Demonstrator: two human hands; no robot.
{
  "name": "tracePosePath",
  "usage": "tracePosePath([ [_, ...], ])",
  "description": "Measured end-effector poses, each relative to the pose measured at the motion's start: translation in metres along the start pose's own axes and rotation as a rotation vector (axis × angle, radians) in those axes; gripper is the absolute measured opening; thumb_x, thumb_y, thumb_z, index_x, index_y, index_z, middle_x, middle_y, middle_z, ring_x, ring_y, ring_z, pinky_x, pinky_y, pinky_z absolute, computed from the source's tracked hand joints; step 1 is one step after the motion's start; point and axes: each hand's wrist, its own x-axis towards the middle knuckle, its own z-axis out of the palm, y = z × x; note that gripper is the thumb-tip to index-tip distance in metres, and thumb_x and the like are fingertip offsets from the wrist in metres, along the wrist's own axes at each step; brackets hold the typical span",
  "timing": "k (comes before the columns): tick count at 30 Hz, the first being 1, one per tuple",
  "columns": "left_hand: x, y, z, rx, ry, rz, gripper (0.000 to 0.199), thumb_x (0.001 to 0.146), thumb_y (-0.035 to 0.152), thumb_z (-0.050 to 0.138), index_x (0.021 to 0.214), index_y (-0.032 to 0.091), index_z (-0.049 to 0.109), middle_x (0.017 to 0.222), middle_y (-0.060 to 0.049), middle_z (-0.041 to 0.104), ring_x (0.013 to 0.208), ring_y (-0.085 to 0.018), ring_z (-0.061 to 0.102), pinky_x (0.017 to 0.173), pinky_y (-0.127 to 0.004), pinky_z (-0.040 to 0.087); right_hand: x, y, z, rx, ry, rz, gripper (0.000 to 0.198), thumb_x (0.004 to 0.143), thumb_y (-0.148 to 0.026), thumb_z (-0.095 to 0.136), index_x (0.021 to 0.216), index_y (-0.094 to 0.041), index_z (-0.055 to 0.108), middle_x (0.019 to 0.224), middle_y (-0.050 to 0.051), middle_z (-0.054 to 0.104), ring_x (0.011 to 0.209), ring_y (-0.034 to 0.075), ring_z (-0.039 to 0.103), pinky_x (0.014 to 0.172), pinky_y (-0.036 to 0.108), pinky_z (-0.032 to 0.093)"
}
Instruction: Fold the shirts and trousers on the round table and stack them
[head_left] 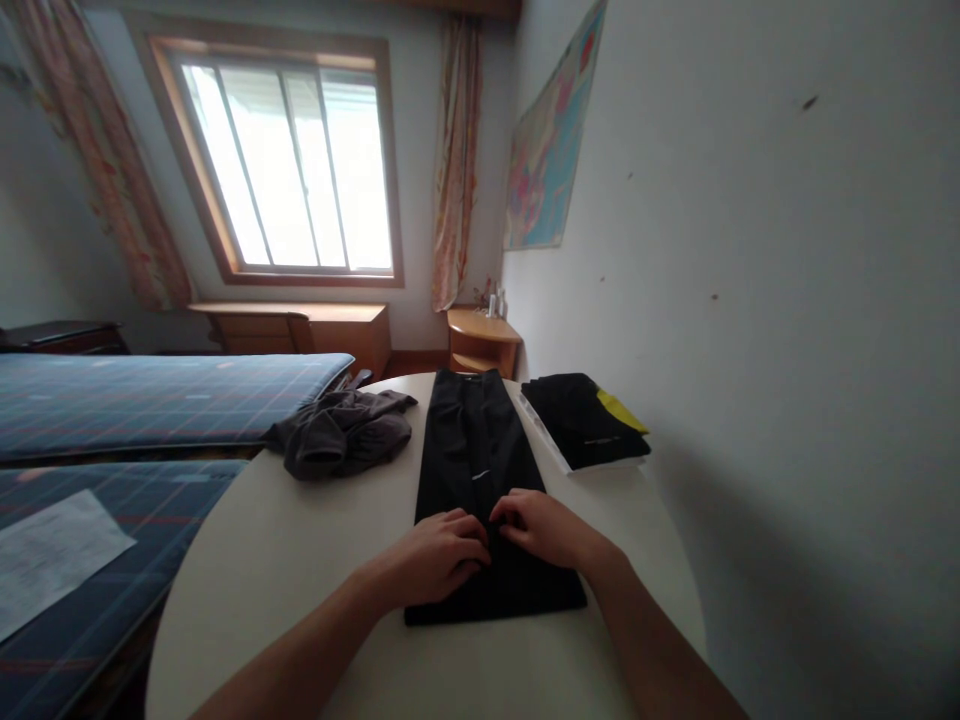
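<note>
Beneath the left hand and right hand, half-curled, grip unclear, a long black fabric garment lies flat, seemingly for access.

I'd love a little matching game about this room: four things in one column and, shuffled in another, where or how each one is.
Things:
1. grey cloth
2. map
3. black garment
4. paper sheet

Places and states:
A. laid flat, beneath the left hand and the right hand
B. on the blue checked mattress
C. crumpled, on the white table
D. up on the wall

Pairs: 1-C, 2-D, 3-A, 4-B
</note>
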Motion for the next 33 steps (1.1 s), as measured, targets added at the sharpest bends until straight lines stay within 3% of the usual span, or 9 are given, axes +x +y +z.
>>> tracePosePath([
  [3, 0.000, 0.003, -0.001, -0.026, -0.032, 0.015, 0.017, 0.091, 0.015, 0.057, 0.096, 0.026, 0.069, 0.104, 0.000, 0.067, 0.097, -0.016, 0.061, 0.092, -0.028, 0.047, -0.002, 0.000, -0.004, 0.042, -0.072, 0.042, 0.020, 0.077, -0.015, 0.062, 0.091, -0.020, 0.075, 0.078, 0.000, 0.067, 0.071, 0.013, 0.059, 0.065, 0.022, 0.043],
  [8, 0.000, 0.009, -0.003, -0.197, -0.074, 0.038, 0.016, 0.090, 0.021, 0.062, 0.102, 0.027, 0.071, 0.102, 0.001, 0.068, 0.090, -0.013, 0.064, 0.084, -0.021, 0.050, -0.009, -0.003, -0.014, 0.212, -0.372, 0.086, 0.025, 0.074, -0.025, 0.071, 0.097, -0.020, 0.077, 0.068, -0.003, 0.064, 0.060, 0.011, 0.056, 0.053, 0.020, 0.038],
  [11, 0.000, 0.004, -0.001, -0.120, 0.033, -0.021, 0.023, 0.091, 0.021, 0.058, 0.110, 0.028, 0.070, 0.111, -0.001, 0.067, 0.102, -0.016, 0.062, 0.092, -0.026, 0.049, -0.007, -0.003, -0.014, 0.149, -0.182, 0.013, 0.028, 0.082, -0.029, 0.065, 0.107, -0.024, 0.075, 0.073, -0.002, 0.064, 0.062, 0.012, 0.057, 0.058, 0.021, 0.042],
  [15, 0.000, -0.007, 0.000, -0.005, 0.082, -0.104, 0.034, 0.092, 0.015, 0.053, 0.120, 0.029, 0.067, 0.123, -0.003, 0.064, 0.111, -0.020, 0.058, 0.100, -0.034, 0.046, 0.000, 0.001, -0.008, 0.000, 0.195, -0.038, 0.033, 0.086, -0.024, 0.060, 0.117, -0.022, 0.071, 0.117, 0.008, 0.065, 0.103, 0.019, 0.062, 0.094, 0.031, 0.046],
  [18, -0.002, -0.006, -0.005, -0.018, 0.034, -0.118, 0.035, 0.088, 0.018, 0.058, 0.119, 0.029, 0.068, 0.117, -0.003, 0.066, 0.107, -0.020, 0.060, 0.098, -0.034, 0.047, 0.000, 0.003, -0.006, -0.006, 0.141, -0.032, 0.037, 0.084, -0.025, 0.063, 0.120, -0.021, 0.070, 0.121, 0.010, 0.065, 0.111, 0.022, 0.060, 0.101, 0.034, 0.044],
  [22, -0.005, 0.004, -0.012, -0.140, -0.064, -0.076, 0.033, 0.086, 0.018, 0.058, 0.116, 0.028, 0.069, 0.103, -0.001, 0.068, 0.085, -0.014, 0.065, 0.081, -0.024, 0.051, -0.007, -0.001, -0.011, 0.082, -0.043, -0.008, 0.030, 0.085, -0.033, 0.064, 0.111, -0.023, 0.074, 0.094, 0.003, 0.073, 0.084, 0.018, 0.067, 0.080, 0.028, 0.050],
  [25, -0.005, 0.004, -0.013, -0.134, -0.021, -0.114, 0.027, 0.090, 0.019, 0.054, 0.109, 0.026, 0.071, 0.091, 0.001, 0.067, 0.071, -0.011, 0.062, 0.070, -0.021, 0.049, -0.007, -0.005, -0.010, 0.105, -0.120, 0.009, 0.026, 0.087, -0.033, 0.061, 0.107, -0.023, 0.075, 0.080, 0.001, 0.073, 0.070, 0.015, 0.065, 0.066, 0.024, 0.046],
  [29, -0.003, -0.008, -0.007, 0.059, 0.146, -0.253, 0.030, 0.093, 0.022, 0.053, 0.119, 0.028, 0.067, 0.107, -0.002, 0.065, 0.090, -0.016, 0.063, 0.082, -0.026, 0.049, 0.002, -0.007, -0.001, -0.064, 0.052, 0.056, 0.025, 0.090, -0.031, 0.057, 0.109, -0.025, 0.073, 0.088, 0.002, 0.073, 0.077, 0.016, 0.066, 0.070, 0.025, 0.044],
  [33, 0.000, -0.019, 0.001, 0.212, 0.067, -0.283, 0.034, 0.096, 0.021, 0.050, 0.125, 0.032, 0.064, 0.108, -0.004, 0.061, 0.097, -0.019, 0.061, 0.083, -0.029, 0.050, 0.012, -0.007, 0.009, -0.242, 0.163, 0.146, 0.022, 0.091, -0.035, 0.057, 0.104, -0.022, 0.070, 0.100, 0.006, 0.071, 0.084, 0.019, 0.066, 0.071, 0.028, 0.042],
])
